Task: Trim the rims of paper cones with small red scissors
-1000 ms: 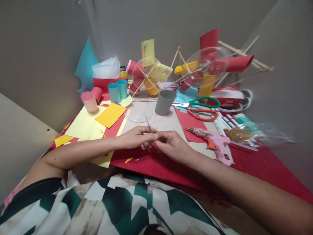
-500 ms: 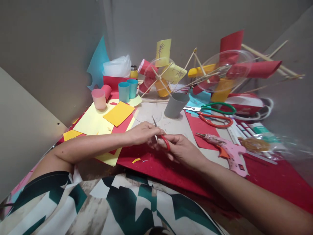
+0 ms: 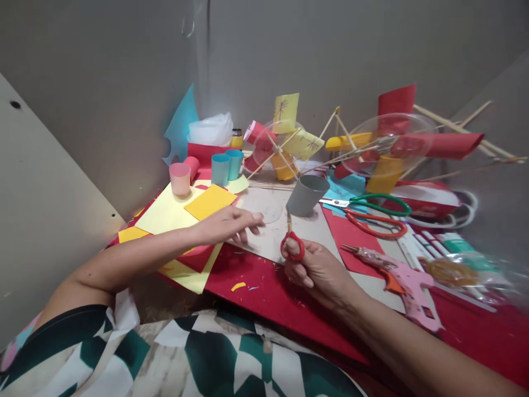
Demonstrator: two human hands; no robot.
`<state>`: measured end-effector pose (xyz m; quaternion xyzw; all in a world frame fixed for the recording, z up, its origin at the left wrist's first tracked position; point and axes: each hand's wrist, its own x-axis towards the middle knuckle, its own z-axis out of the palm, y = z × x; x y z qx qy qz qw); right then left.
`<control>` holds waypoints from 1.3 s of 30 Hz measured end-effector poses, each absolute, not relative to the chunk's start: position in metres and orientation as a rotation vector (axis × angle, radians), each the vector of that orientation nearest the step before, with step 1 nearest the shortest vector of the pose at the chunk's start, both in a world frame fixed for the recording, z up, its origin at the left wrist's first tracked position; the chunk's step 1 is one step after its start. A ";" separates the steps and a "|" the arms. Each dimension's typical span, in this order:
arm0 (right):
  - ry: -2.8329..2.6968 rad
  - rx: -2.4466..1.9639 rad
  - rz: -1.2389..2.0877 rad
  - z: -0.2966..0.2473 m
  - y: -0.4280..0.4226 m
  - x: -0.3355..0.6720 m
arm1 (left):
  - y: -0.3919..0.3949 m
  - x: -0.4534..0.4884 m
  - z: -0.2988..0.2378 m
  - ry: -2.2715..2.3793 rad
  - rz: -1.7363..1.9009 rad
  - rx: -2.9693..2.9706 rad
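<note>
Upright in my right hand [image 3: 316, 273] is a small pair of red-handled scissors [image 3: 290, 236], its thumb and fingers closed round the handles and the blades pointing up. My left hand [image 3: 231, 223] hovers palm down with fingers stretched out and nothing visible in them. Its fingertips are near a clear plastic disc [image 3: 270, 210] that lies on the grey board [image 3: 262, 245]. Just beyond the scissor blades stands a grey paper tube [image 3: 308, 199]. Under the left forearm lie a yellow-orange paper piece [image 3: 210, 202] and pale yellow sheets [image 3: 161, 211].
At the back stand two pinwheel-like builds of sticks, discs and curled paper [image 3: 285, 144]. Larger green-and-orange-handled scissors [image 3: 378, 220] and a pink glue gun [image 3: 407, 281] lie right. Blue paper tubes [image 3: 220, 170] and a pink tube [image 3: 180, 179] stand left.
My hands have parted: the left moved left with its fingers opening out, and the right moved right and down with the small scissors. The view has tipped upward.
</note>
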<state>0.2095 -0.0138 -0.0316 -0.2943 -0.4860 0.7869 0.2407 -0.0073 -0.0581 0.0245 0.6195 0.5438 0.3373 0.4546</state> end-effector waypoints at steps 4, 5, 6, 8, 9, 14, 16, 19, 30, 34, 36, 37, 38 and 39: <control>-1.318 -0.890 2.109 -0.035 -0.010 0.211 | -0.066 -0.066 0.050 2.015 1.292 2.040; -1.323 -0.896 2.112 -0.036 -0.010 0.210 | -0.067 -0.081 0.056 2.216 1.222 2.104; -1.329 -0.899 2.116 -0.036 -0.010 0.210 | -0.067 -0.094 0.062 2.422 1.082 2.122; -1.339 -0.894 2.124 -0.038 -0.009 0.211 | -0.066 -0.118 0.069 2.676 0.726 2.009; -1.344 -0.889 2.133 -0.039 -0.009 0.211 | -0.065 -0.127 0.070 2.713 0.577 1.949; -1.345 -0.847 2.165 -0.042 -0.006 0.215 | -0.056 -0.154 0.071 2.634 0.656 1.749; -1.337 -0.829 2.154 -0.042 -0.005 0.215 | -0.056 -0.151 0.077 2.467 0.957 1.675; -1.311 -0.806 2.114 -0.040 -0.004 0.214 | -0.060 -0.136 0.087 2.146 1.282 1.525; -1.132 -0.691 1.936 -0.026 0.003 0.218 | -0.070 -0.051 0.071 1.553 1.396 1.813; -1.060 -0.691 1.989 -0.019 0.001 0.220 | -0.073 -0.033 0.061 1.398 1.385 2.257; -1.045 -0.682 1.998 -0.017 0.000 0.220 | -0.073 -0.027 0.057 1.285 1.351 2.464; -1.040 -0.677 1.999 -0.017 0.000 0.220 | -0.073 -0.024 0.056 1.242 1.330 2.547; -1.039 -0.674 1.999 -0.017 0.000 0.220 | -0.073 -0.021 0.055 1.225 1.306 2.610; -1.041 -0.675 1.999 -0.017 0.000 0.220 | -0.072 -0.019 0.055 1.229 1.271 2.658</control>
